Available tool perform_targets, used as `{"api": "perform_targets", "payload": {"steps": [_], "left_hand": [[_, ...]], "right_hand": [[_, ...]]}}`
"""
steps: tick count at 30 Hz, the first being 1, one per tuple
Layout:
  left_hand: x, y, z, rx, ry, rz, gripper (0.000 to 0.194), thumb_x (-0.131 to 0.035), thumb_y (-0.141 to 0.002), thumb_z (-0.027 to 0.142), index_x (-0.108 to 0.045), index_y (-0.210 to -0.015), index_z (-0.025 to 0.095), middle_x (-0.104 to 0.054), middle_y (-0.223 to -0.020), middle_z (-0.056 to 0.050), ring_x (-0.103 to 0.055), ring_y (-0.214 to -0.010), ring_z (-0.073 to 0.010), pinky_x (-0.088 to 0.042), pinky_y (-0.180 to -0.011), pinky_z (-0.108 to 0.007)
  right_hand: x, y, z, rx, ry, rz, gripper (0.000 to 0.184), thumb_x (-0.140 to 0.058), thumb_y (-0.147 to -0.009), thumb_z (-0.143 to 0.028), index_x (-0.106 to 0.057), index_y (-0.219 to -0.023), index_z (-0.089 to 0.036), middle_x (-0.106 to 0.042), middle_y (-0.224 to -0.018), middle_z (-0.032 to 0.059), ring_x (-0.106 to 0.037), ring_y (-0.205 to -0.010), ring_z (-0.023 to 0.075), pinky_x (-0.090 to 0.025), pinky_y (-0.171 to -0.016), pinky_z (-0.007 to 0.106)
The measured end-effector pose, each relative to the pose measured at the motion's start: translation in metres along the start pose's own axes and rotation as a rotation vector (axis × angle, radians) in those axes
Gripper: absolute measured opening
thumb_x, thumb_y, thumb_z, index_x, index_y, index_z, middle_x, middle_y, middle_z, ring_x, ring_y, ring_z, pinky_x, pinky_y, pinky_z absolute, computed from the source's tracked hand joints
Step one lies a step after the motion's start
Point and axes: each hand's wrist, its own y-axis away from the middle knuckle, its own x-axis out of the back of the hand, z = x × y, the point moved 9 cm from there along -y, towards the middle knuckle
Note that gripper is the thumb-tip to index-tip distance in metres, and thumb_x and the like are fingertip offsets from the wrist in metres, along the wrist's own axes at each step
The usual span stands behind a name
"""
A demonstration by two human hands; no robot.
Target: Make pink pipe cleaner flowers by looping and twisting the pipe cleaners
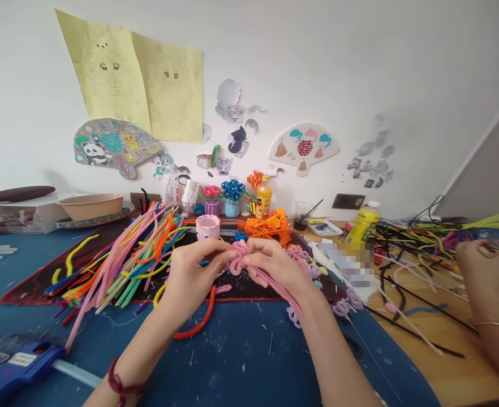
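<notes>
Our left hand pinches the pink loops and our right hand grips their stems, presumably for steadiness; a cup sits beyond.

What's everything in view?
Flower: one, pink, centre.
Fuzzy stems: many, mixed colours, left and right.
Mat: one, dark, under left stems.
Glue gun: one, blue, lower left.
Bowl: one, tan, back left.
Pot: one, pink, behind flower.
Potted flowers: several, mixed, by wall.
Bottles: two, yellow, back.
Cup: one, clear, between bottles.
Fans: two, patterned, wall.
Drawing paper: two panels, yellow, wall.
Other person's hand: at least one, far right.
Left hand, right hand: one each, bare, centre.
</notes>
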Motion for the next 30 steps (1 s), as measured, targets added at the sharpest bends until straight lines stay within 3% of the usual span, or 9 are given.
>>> {"api": "perform_targets", "payload": {"steps": [8, 12, 16, 21, 25, 30], "left_hand": [[-0.01, -0.001, -0.018, 0.226, 0.263, -0.079, 0.021, -0.069, -0.081, 0.034, -0.069, -0.07, 0.015, -0.061, -0.057, 0.001, -0.05, -0.052, -0.0095, -0.038, -0.049, -0.018], [-0.011, 0.0, -0.025, 0.308, 0.336, -0.089, 0.028, -0.066, -0.082, 0.039, -0.066, -0.069, 0.014, -0.058, -0.056, 0.001, -0.047, -0.05, -0.0091, -0.036, -0.046, -0.019], [-0.009, -0.001, -0.028, 0.282, 0.238, -0.081, 0.033, -0.058, -0.087, 0.039, -0.062, -0.066, 0.015, -0.053, -0.054, 0.002, -0.045, -0.05, -0.0091, -0.035, -0.048, -0.02], [-0.002, -0.001, -0.024, 0.189, 0.024, -0.022, 0.032, -0.05, -0.092, 0.03, -0.055, -0.064, 0.015, -0.045, -0.054, 0.005, -0.039, -0.052, -0.0082, -0.031, -0.052, -0.02], [-0.002, -0.001, -0.025, 0.193, -0.033, -0.025, 0.035, -0.047, -0.093, 0.031, -0.046, -0.061, 0.016, -0.04, -0.055, 0.005, -0.033, -0.054, -0.0088, -0.027, -0.052, -0.022], [-0.004, -0.001, -0.028, 0.217, 0.014, -0.025, 0.035, -0.045, -0.093, 0.034, -0.047, -0.063, 0.016, -0.038, -0.057, 0.005, -0.031, -0.056, -0.0095, -0.026, -0.053, -0.023]], "right_hand": [[-0.004, 0.003, 0.004, -0.037, 0.024, -0.08, 0.013, -0.065, -0.077, -0.024, -0.056, -0.071, -0.017, -0.051, -0.047, -0.0069, -0.042, -0.038, 0.0066, -0.031, -0.038, 0.019], [0.0, 0.001, 0.006, -0.038, 0.055, -0.027, 0.016, -0.064, -0.08, -0.029, -0.057, -0.073, -0.017, -0.052, -0.049, -0.0067, -0.043, -0.037, 0.0062, -0.032, -0.038, 0.019], [0.004, -0.001, 0.007, -0.011, 0.196, 0.064, 0.021, -0.061, -0.084, -0.035, -0.061, -0.076, -0.016, -0.051, -0.051, -0.006, -0.047, -0.038, 0.0071, -0.034, -0.039, 0.019], [-0.003, -0.001, 0.007, 0.021, 0.339, 0.059, 0.026, -0.057, -0.088, -0.039, -0.06, -0.076, -0.016, -0.055, -0.058, -0.0037, -0.052, -0.044, 0.0089, -0.039, -0.044, 0.021], [-0.009, 0.001, 0.002, 0.059, 0.32, 0.039, 0.028, -0.056, -0.089, -0.037, -0.053, -0.07, -0.017, -0.046, -0.054, -0.0066, -0.043, -0.041, 0.0063, -0.032, -0.042, 0.02], [-0.014, 0.0, 0.0, 0.084, 0.216, 0.002, 0.028, -0.056, -0.09, -0.039, -0.052, -0.072, -0.017, -0.045, -0.058, -0.007, -0.04, -0.04, 0.0051, -0.03, -0.041, 0.02]]}}
